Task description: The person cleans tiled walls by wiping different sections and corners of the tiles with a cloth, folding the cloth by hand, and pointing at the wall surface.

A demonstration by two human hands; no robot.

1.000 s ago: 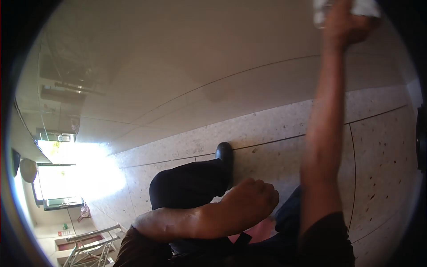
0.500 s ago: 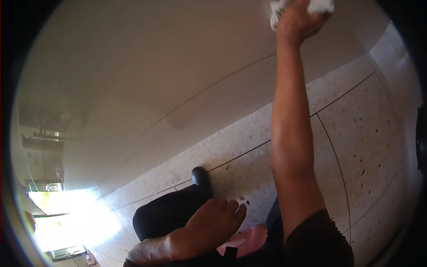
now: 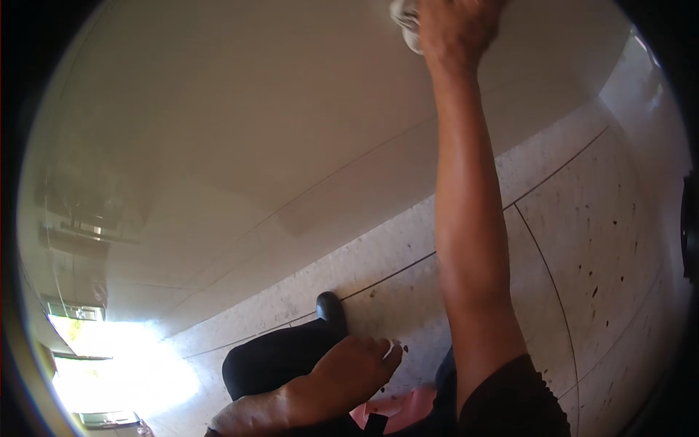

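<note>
My right hand [image 3: 459, 33] is stretched up to the top of the head view, closed on a whitish cloth [image 3: 406, 25] against a smooth beige wall [image 3: 240, 131]. Part of the cloth shows left of the hand; the fingertips are hidden or cut off by the frame edge. Low in the view, my left hand [image 3: 353, 371] hangs in front of my dark-trousered leg. Its fingers are loosely bent and slightly apart, with nothing seen in them.
A speckled tile floor [image 3: 546, 284] with dark joints and small dark bits meets the wall along a diagonal edge. My dark shoe [image 3: 330, 309] stands near that edge. Something pink [image 3: 400, 411] is below my left hand. Bright openings [image 3: 109, 371] glare at lower left.
My right hand has slid left along the wall with the cloth. My left hand has shifted only slightly, and the whole view has tilted a little.
</note>
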